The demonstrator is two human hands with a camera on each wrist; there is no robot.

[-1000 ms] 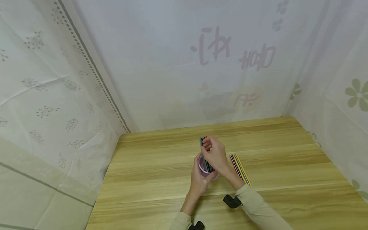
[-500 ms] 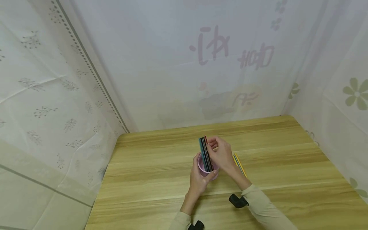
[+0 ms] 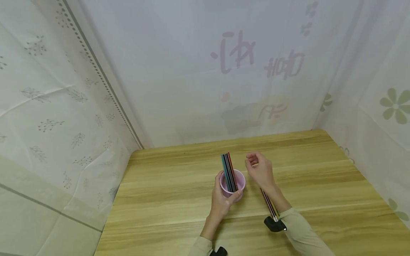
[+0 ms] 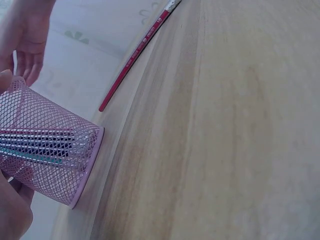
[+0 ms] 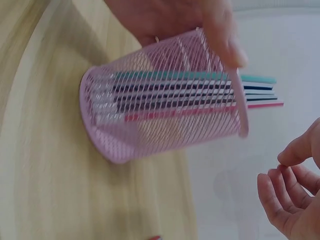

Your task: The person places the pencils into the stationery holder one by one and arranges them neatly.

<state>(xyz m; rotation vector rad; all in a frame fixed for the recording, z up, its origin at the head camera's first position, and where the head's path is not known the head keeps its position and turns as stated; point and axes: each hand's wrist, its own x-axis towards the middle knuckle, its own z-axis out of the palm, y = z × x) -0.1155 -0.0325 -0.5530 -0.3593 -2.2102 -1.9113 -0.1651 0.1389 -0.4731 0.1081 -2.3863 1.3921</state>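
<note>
My left hand (image 3: 221,202) grips a pink mesh pencil cup (image 5: 165,135) around its side, thumb by the rim. Several pencils (image 3: 228,172) stand in the cup, leaning to its left side in the head view; teal, dark and red ones show. To the right of the cup, my right hand (image 3: 261,172) hovers apart from it, fingers loosely bent with nothing between them. Under the right forearm lie more pencils (image 3: 269,204) on the table, partly hidden by the arm. A red pencil (image 4: 135,57) shows beyond the cup in the left wrist view.
The wood-grain table (image 3: 160,199) carries the cup and the loose pencils. Patterned white cloth (image 3: 179,89) hangs behind it and along both sides. Each wrist wears a black camera mount (image 3: 274,224).
My right hand has moved off the pencils in the cup, to the right, and its forearm covers more of the loose pencils. The left hand and cup have stayed in place.
</note>
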